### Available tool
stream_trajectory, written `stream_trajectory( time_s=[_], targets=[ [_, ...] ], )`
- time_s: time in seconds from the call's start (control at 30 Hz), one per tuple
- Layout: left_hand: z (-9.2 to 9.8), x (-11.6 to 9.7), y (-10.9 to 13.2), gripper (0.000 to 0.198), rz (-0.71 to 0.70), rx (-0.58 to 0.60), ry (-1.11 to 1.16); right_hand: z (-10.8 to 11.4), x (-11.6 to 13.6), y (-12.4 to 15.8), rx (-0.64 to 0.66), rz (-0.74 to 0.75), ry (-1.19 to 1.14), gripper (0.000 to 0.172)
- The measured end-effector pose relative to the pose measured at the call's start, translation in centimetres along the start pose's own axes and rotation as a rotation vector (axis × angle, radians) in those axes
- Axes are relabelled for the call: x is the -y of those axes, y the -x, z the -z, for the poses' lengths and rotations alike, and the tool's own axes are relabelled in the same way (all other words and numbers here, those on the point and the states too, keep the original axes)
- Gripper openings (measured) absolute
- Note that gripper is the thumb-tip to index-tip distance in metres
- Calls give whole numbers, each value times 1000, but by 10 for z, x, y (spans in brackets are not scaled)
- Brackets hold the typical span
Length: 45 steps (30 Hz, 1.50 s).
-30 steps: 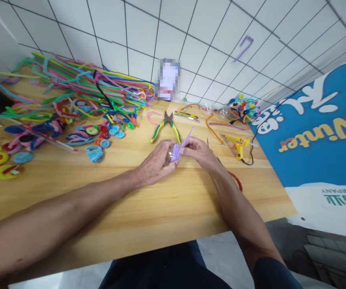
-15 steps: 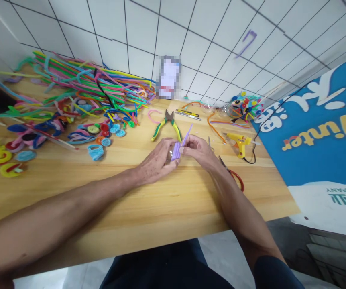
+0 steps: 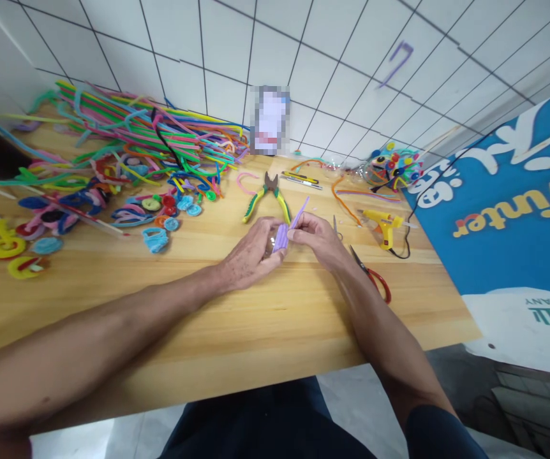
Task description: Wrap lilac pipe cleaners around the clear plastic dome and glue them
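Note:
In the head view my left hand [image 3: 253,255] is closed around a small clear, rounded object [image 3: 270,243], most of it hidden by the fingers. Rows of purple pipe cleaner [image 3: 281,238] lie side by side on its right face. The free end of a purple pipe cleaner [image 3: 300,211] sticks up to the right, pinched between thumb and fingers of my right hand [image 3: 316,237]. Both hands are close together over the wooden table. Just beyond them lie pliers [image 3: 270,191] with green and yellow handles, jaws pointing away.
Bundled coloured pipe cleaners [image 3: 126,121] and finished pieces [image 3: 155,240] cover the left side. A phone [image 3: 270,121] leans on the tiled wall. Rightward are a utility knife [image 3: 300,177], red-handled scissors [image 3: 378,282], a yellow glue gun [image 3: 384,226] and a blue printed board [image 3: 505,217].
The view has shifted slightly, so the table items sit a little further right. Both hands keep nearly the same grip, with the purple strand still held upright.

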State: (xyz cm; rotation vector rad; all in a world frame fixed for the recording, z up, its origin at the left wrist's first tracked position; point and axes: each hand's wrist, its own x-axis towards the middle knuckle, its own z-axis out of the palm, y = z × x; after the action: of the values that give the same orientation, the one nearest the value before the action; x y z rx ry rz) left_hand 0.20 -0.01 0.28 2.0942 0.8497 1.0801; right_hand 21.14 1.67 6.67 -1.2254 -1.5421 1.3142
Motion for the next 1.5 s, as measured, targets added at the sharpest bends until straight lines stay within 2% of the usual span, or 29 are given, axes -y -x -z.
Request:
stream_trajectory(
  time_s=[0.3,0.57,0.8,1.07,1.5],
  targets=[
    [-1,3,-1,50,-48,-28,-17,-1,-1,0,18,23,-8,24],
    [6,-3,-2,39,-1,6,85,-1,-2,-1,24,15,-36,29],
    [1,6,0,59,-1,20,39,-3,-1,-1,5,7,-34,29],
    [0,6,2,59,-10,29,29,-3,2,0,-6,15,-46,22],
    [-2,10,2,62,-25,4,54,-3,-2,0,-17,-2,-42,27]
  ],
)
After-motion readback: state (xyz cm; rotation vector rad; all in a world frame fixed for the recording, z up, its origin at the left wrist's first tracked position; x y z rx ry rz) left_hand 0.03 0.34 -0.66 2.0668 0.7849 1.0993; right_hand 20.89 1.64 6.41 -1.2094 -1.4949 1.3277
